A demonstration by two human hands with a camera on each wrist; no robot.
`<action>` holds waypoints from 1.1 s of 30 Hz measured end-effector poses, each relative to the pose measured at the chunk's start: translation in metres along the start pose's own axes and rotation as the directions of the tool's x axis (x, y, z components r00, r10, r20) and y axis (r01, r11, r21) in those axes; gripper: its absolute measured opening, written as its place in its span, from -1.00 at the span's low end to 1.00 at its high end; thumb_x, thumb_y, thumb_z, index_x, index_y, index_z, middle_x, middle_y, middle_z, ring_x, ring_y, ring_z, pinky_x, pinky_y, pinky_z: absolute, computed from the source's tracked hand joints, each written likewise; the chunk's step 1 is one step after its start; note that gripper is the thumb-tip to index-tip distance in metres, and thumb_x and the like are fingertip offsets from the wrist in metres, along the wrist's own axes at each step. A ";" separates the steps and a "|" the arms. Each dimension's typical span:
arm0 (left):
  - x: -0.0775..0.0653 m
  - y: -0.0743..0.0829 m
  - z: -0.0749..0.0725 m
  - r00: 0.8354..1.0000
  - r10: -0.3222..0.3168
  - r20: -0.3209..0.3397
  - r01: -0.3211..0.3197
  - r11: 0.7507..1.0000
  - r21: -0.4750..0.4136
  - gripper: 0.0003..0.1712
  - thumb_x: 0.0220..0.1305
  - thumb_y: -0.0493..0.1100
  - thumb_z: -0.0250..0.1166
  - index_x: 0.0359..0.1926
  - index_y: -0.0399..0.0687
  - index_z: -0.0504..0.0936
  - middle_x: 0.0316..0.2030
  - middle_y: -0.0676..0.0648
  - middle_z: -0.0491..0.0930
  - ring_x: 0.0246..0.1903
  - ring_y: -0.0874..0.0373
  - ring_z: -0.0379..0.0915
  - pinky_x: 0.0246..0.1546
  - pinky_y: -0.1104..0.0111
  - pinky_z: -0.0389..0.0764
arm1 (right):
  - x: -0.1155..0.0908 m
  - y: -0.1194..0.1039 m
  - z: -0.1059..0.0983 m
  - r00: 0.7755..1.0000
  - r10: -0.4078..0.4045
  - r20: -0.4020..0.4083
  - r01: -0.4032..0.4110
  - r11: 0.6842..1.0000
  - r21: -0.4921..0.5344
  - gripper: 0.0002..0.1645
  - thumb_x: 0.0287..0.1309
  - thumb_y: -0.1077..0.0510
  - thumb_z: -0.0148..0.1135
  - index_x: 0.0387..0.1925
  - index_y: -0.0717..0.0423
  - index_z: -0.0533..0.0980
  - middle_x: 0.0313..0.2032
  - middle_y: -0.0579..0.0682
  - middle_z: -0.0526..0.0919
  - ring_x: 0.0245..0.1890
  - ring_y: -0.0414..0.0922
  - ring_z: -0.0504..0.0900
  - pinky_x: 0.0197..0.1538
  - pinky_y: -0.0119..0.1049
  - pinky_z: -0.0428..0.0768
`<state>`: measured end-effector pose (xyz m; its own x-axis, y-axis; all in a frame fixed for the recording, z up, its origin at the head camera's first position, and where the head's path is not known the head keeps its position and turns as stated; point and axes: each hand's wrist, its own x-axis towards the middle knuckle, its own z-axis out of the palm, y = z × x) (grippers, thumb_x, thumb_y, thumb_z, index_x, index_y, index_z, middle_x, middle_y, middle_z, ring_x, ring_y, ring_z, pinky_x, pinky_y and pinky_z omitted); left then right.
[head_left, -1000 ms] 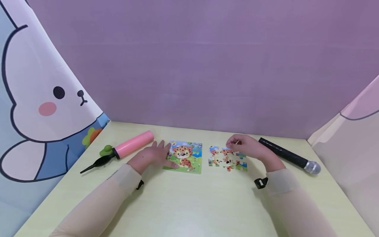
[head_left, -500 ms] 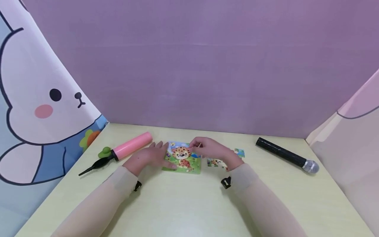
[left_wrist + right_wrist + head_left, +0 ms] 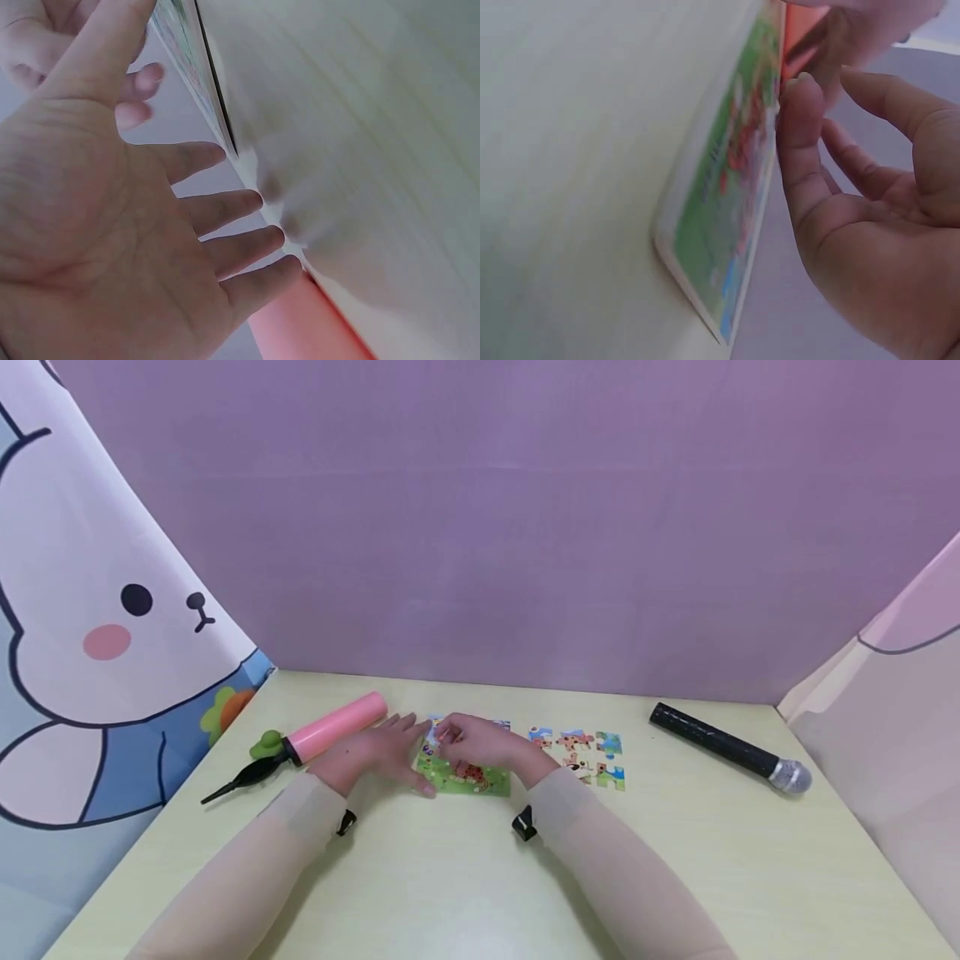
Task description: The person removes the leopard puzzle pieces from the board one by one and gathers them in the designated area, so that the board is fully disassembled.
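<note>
A puzzle board (image 3: 472,785) printed with a spotted cartoon leopard lies flat at the middle of the table. My left hand (image 3: 367,756) spreads its straight fingers at the board's left side, thumb by the lower left corner. Over the board's upper part hovers my right hand (image 3: 480,745), thumb and fingertips drawn together around a small puzzle piece that is mostly hidden. In the right wrist view the right thumb (image 3: 802,112) sits close over the board's face. Several loose puzzle pieces (image 3: 576,740) lie in rows right of the board, partly covered by the right wrist.
A pink balloon pump (image 3: 337,727) with a black nozzle lies just left of the left hand, beside a green lobed object (image 3: 267,744). On the right is a black microphone (image 3: 720,745) with a grey head. A purple cloth (image 3: 525,527) rises behind the table.
My right hand has carried a puzzle piece leftward from the loose pieces onto the board's upper area. The left hand has stayed at the board's left side, its thumb shifting slightly toward the edge.
</note>
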<state>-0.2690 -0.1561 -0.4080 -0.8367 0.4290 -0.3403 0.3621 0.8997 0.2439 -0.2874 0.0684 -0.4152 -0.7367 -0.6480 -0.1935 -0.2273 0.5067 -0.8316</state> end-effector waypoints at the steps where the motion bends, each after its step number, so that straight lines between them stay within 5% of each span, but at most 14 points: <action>1: 0.000 0.000 -0.001 1.000 0.001 -0.001 -0.001 1.000 -0.001 0.52 0.08 0.56 0.48 0.74 -0.10 -0.09 0.71 -0.40 -0.15 0.69 -0.48 -0.23 0.68 -0.36 -0.02 | 0.001 0.000 0.002 1.000 0.008 0.003 -0.008 1.000 -0.006 -0.54 0.49 0.14 0.26 0.31 0.19 0.46 0.01 0.09 0.64 -0.21 -0.06 0.70 -0.12 -0.26 0.78; 14: 0.001 -0.002 -0.004 1.000 -0.008 0.008 0.009 1.000 -0.024 0.45 0.09 0.52 0.50 0.74 0.00 -0.02 0.71 -0.38 -0.08 0.69 -0.45 -0.18 0.68 -0.36 -0.02 | 0.007 -0.005 0.014 0.997 0.067 -0.028 -0.072 0.966 -0.248 -0.41 0.16 0.09 0.59 0.17 0.13 0.56 -0.09 -0.07 0.64 -0.10 -0.15 0.56 0.12 -0.21 0.66; 26: -0.001 -0.004 -0.003 1.000 -0.016 0.010 0.016 1.000 -0.014 0.46 0.08 0.52 0.51 0.73 -0.05 -0.01 0.70 -0.40 -0.06 0.68 -0.48 -0.16 0.66 -0.40 -0.02 | 0.005 -0.013 0.021 0.989 0.127 -0.081 -0.144 0.952 -0.271 -0.45 0.10 0.03 0.66 0.03 0.15 0.60 0.03 0.02 0.55 -0.09 -0.12 0.53 0.00 -0.24 0.63; 33: 0.000 -0.003 -0.003 1.000 -0.021 0.011 0.022 1.000 -0.020 0.46 0.07 0.52 0.52 0.74 -0.05 0.00 0.71 -0.39 -0.06 0.68 -0.49 -0.18 0.66 -0.40 -0.02 | 0.003 -0.014 0.019 0.990 0.116 -0.078 -0.134 0.951 -0.280 -0.52 0.12 0.03 0.66 -0.04 0.14 0.61 -0.09 -0.01 0.56 -0.20 -0.14 0.51 -0.16 -0.30 0.58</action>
<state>-0.2713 -0.1585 -0.4062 -0.8399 0.4105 -0.3551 0.3356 0.9069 0.2548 -0.2742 0.0483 -0.4142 -0.8055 -0.5384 -0.2476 -0.2959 0.7274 -0.6192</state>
